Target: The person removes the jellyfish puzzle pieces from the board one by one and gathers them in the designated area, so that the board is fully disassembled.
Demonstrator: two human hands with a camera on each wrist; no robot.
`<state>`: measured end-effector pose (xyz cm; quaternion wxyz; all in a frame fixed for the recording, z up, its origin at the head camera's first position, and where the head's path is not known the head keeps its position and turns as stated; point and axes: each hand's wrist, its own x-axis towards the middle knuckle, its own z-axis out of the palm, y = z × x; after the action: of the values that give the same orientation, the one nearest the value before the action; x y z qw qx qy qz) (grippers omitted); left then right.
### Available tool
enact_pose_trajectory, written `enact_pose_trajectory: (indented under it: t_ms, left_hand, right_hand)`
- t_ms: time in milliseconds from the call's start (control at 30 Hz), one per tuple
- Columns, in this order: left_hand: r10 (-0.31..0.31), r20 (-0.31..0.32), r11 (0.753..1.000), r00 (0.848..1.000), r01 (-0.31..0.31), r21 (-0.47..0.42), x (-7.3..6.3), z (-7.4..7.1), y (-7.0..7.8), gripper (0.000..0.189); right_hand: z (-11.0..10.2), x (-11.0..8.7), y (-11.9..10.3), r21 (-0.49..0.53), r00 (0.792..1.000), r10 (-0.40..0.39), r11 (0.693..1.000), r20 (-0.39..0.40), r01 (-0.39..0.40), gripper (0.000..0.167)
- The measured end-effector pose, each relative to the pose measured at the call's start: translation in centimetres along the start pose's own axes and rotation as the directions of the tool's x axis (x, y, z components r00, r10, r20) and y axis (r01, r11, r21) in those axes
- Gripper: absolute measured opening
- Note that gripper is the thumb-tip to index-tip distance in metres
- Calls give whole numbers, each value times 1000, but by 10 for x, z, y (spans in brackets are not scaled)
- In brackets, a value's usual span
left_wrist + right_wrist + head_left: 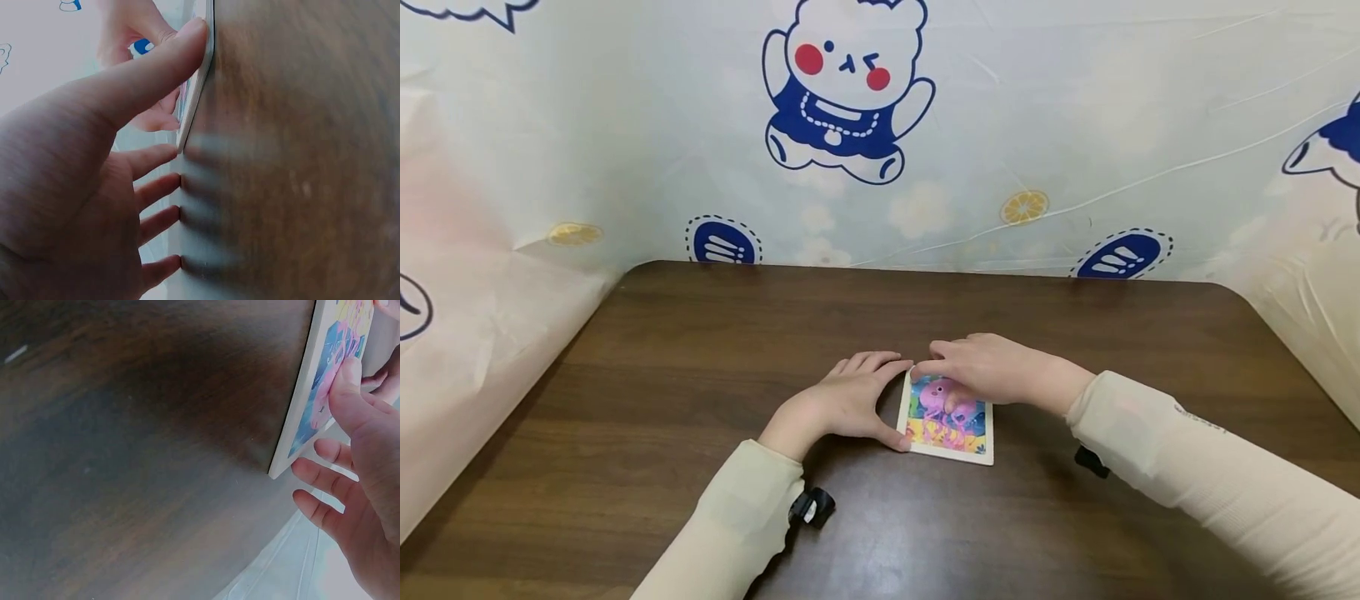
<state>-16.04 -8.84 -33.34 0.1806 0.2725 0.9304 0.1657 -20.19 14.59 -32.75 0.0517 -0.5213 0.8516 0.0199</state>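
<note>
A small square picture puzzle (950, 425) with a pale frame lies flat on the table, showing a pink octopus on blue and yellow. My left hand (850, 402) spans its left edge, thumb at the near corner and index fingertip by the far corner. In the left wrist view, the other left fingers (159, 219) stretch out with their tips on the table. From the right, my right hand (988, 369) reaches over the far part of the puzzle. Its thumb (349, 387) presses on the picture, while the other fingers are loosely bent around the far edge.
The brown wooden table (700, 350) extends around the puzzle on all sides. Behind it hangs a pale printed curtain (1022, 108) with a cartoon bear, and it also lines both sides. A black wrist strap (812, 507) shows at the left cuff.
</note>
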Motion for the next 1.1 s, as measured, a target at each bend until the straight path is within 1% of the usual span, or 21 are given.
enact_pose_trajectory:
  t_ms: [167,333,533,667,733,800,867,967,1033,1100]
  left_hand:
    - [-14,7,1000,1000,14,0,-1,1,0,101]
    - [-7,3,1000,1000,7,-17,1,5,-2,102]
    - [-4,-6,1000,1000,4,-20,5,10,-8,105]
    - [-1,-8,1000,1000,1,-19,6,11,-9,106]
    - [-5,-2,1000,1000,5,-16,6,9,-7,105]
    - [-8,3,1000,1000,8,-19,5,7,-5,104]
    - [-11,7,1000,1000,11,-21,3,4,-2,103]
    - [-11,7,1000,1000,11,-22,1,1,0,101]
    - [-15,10,1000,1000,15,-16,0,1,1,101]
    - [-14,8,1000,1000,14,-16,0,1,0,101]
  right_hand:
    - [3,-1,0,34,1000,21,999,-11,-21,49]
    - [6,-4,-1,65,998,42,997,-43,-39,48]
    - [9,-7,-3,40,995,55,998,-85,-52,49]
    - [10,-10,-4,31,993,54,998,-108,-51,50]
    - [11,-12,-4,51,990,62,997,-124,-56,48]
    - [12,-13,-5,98,985,83,993,-150,-69,42]
    - [12,-13,-7,152,977,122,984,-175,-95,34]
    - [10,-11,-12,241,956,211,957,-204,-160,22]
    - [8,-8,-17,294,938,285,930,-200,-220,19]
    - [6,-5,-21,353,916,357,893,-181,-279,18]
